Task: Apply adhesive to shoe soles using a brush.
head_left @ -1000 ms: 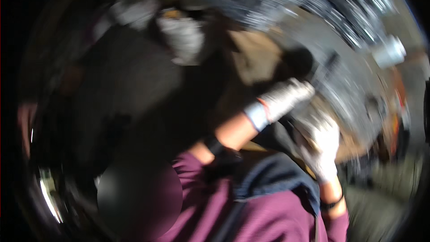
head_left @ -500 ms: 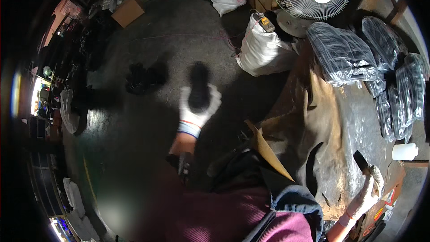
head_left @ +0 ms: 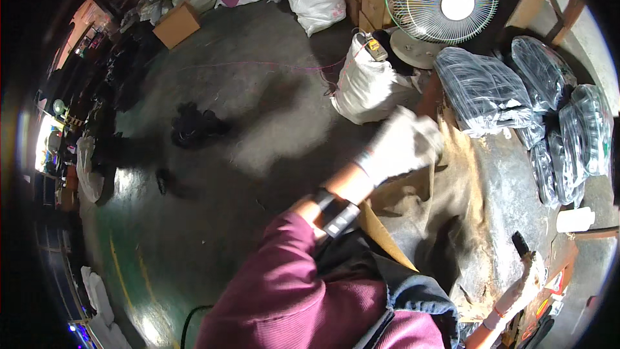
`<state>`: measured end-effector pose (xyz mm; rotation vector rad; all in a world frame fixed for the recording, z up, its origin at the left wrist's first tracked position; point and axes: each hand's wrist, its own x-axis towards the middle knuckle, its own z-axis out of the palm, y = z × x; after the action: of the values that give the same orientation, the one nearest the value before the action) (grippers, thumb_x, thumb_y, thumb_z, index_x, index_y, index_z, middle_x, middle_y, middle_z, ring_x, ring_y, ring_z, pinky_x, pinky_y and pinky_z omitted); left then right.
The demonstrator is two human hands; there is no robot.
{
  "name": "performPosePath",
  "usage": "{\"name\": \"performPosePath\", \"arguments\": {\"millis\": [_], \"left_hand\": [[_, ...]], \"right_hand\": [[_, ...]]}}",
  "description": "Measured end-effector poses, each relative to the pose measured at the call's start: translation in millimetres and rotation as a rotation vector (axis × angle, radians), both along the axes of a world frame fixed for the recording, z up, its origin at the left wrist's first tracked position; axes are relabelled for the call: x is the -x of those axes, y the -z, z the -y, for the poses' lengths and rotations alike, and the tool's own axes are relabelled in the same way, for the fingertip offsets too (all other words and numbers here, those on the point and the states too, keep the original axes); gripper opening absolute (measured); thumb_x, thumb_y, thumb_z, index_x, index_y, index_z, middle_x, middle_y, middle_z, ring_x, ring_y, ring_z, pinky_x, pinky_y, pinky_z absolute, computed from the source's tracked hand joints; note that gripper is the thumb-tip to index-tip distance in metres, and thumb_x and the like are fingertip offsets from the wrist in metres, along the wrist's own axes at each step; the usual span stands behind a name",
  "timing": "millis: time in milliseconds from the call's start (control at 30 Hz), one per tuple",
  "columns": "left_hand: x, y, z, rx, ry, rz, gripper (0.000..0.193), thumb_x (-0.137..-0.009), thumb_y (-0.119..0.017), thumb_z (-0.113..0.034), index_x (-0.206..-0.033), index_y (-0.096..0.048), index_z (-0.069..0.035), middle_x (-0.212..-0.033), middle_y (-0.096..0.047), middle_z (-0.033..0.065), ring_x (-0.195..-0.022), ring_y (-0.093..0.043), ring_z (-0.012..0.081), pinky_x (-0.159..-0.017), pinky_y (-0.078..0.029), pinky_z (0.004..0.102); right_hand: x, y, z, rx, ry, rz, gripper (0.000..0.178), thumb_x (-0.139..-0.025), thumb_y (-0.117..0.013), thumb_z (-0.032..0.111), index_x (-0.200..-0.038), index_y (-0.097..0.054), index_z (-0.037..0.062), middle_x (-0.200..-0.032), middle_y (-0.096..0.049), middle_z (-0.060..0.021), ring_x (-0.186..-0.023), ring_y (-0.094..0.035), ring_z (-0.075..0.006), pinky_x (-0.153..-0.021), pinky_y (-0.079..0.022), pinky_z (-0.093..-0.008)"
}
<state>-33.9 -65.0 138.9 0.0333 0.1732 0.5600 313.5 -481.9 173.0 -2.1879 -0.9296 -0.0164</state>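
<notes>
My left hand point(head_left: 403, 145), in a white knit glove, reaches across to the right over the near edge of the work table. Motion smears its fingers, and nothing shows clearly in them. A small dark oblong piece point(head_left: 161, 181) is off to the left, over or on the floor, with a shadow beside it. My right hand point(head_left: 531, 278), also gloved in white, is closed at the table's right end around a short, narrow, dark flat-ended piece point(head_left: 520, 243). A worn brown sheet point(head_left: 481, 220) drapes over the table near both hands.
Clear-wrapped bundles of dark pieces point(head_left: 484, 90) crowd the table's far right, with a white bottle point(head_left: 575, 220) nearby. Beyond stand a fan point(head_left: 442, 3) and a white sack point(head_left: 365, 84) carrying a yellow meter point(head_left: 374, 48). A black heap point(head_left: 197, 126) lies on the floor.
My left hand has swung right from over the floor to the table and let go of the dark oblong piece. A similar piece now shows at the left. My right hand keeps its hold.
</notes>
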Motion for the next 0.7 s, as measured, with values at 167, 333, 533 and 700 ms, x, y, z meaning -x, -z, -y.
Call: {"name": "performPosePath", "arguments": {"millis": [167,333,533,700], "left_hand": [[-144,1,103,-0.397,0.528,-0.077,0.031,-0.109,-0.057,-0.03,-0.124,-0.063,-0.004,-0.096,-0.067,0.0067,-0.079,-0.063,0.0168,-0.065,-0.053,0.0303],[-164,-1,132,-0.761,0.57,-0.299,0.052,-0.109,-0.053,-0.027,-0.146,-0.047,0.009,-0.118,-0.069,0.0197,-0.101,-0.073,0.0308,-0.086,-0.063,0.0416],[-151,37,103,-0.662,0.53,-0.339,0.061,-0.114,-0.031,-0.042,-0.146,-0.045,0.009,-0.125,-0.065,0.0217,-0.112,-0.067,0.0339,-0.101,-0.056,0.0486],[-186,18,101,-0.589,0.474,-0.196,0.038,-0.11,-0.055,-0.03,-0.135,-0.063,-0.002,-0.109,-0.071,0.0068,-0.097,-0.07,0.0192,-0.084,-0.059,0.0345]], "right_hand": [[47,-76,-8,-0.061,0.231,0.303,0.035,-0.109,-0.053,0.019,-0.131,-0.071,-0.0011,-0.133,-0.071,-0.0164,-0.122,-0.067,-0.0298,-0.109,-0.05,-0.0404],[-50,-50,51,-0.011,0.426,0.494,0.03,-0.097,-0.07,0.009,-0.126,-0.072,0.0015,-0.125,-0.075,-0.0092,-0.118,-0.067,-0.0217,-0.106,-0.05,-0.0345],[-80,-55,58,0.34,0.43,0.687,0.028,-0.093,-0.069,0.027,-0.117,-0.079,0.0142,-0.11,-0.078,-0.0092,-0.101,-0.073,-0.0322,-0.092,-0.057,-0.0411],[-102,-48,115,0.187,0.129,0.695,0.032,-0.099,-0.064,0.027,-0.118,-0.075,0.0043,-0.114,-0.077,-0.0149,-0.102,-0.074,-0.0296,-0.095,-0.057,-0.0385]]}}
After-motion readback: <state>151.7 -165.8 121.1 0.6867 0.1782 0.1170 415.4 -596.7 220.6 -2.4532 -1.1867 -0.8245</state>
